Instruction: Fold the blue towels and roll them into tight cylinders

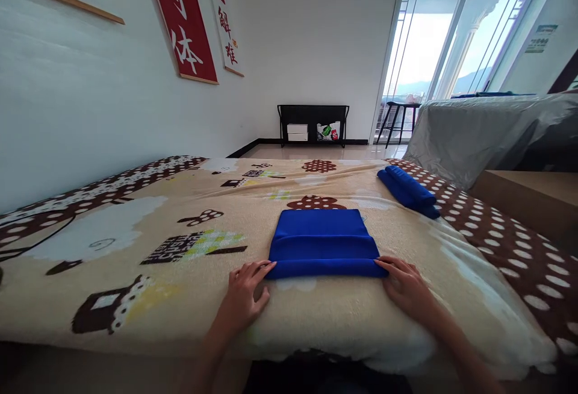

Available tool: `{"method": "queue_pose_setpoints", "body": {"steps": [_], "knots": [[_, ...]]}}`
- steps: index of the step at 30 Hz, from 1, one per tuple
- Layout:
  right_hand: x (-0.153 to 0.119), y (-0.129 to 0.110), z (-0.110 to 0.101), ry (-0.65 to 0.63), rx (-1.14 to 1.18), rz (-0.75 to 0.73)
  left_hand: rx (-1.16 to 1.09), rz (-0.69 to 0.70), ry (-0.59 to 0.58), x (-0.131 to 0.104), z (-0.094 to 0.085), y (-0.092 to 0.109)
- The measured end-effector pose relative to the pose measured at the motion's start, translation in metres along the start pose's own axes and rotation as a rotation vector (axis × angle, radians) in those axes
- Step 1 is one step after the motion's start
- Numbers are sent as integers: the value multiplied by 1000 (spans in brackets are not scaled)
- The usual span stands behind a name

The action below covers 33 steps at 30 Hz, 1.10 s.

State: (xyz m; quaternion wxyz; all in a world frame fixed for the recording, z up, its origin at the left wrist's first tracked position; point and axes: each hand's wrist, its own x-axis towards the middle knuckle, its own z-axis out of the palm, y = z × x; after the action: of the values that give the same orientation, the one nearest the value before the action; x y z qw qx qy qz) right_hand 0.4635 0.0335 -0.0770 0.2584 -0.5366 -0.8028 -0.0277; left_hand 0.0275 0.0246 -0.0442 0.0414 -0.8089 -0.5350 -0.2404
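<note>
A blue cloth (pixel 323 225) lies flat on the patterned blanket (pixel 253 322), its near edge folded over into a narrow band. My left hand (pixel 246 291) touches the left end of that band with its fingertips, the thumb apart from the fingers. At the band's right end rest the fingertips of my right hand (pixel 404 282), the thumb tucked below and partly hidden. Neither hand is wrapped round the cloth. Another blue cloth bundle (pixel 407 190), folded or rolled, lies farther off at the right.
The blanket covers a wide bed-like surface with a brown dotted border. Beyond it stand a black rack (pixel 313 115) and a dark stool (pixel 399 118). Plastic sheeting (pixel 474 129) drapes something at the right, above a brown box (pixel 524 201). A wall runs along the left.
</note>
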Motion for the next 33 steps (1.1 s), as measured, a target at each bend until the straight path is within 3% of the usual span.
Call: {"method": "queue_pose_setpoints", "body": {"steps": [7,18,22,27,29,33], "knots": [[8,1,5,23,-5,35,-38,-88,-49,17,-1,0],[4,-1,1,124,-81,-28,81,-3,75,9,2,-3],[-3,-10,-19,141,-106,-57,144,88,74,1,-16,0],[-14,-18,-42,-40,-57,-118,68,125,-57,-12,-42,1],[-12,-23,-40,-42,-72,-88,83,85,-70,-11,-40,5],[4,-56,-19,143,-151,5,177,-38,88,3,-20,35]]}}
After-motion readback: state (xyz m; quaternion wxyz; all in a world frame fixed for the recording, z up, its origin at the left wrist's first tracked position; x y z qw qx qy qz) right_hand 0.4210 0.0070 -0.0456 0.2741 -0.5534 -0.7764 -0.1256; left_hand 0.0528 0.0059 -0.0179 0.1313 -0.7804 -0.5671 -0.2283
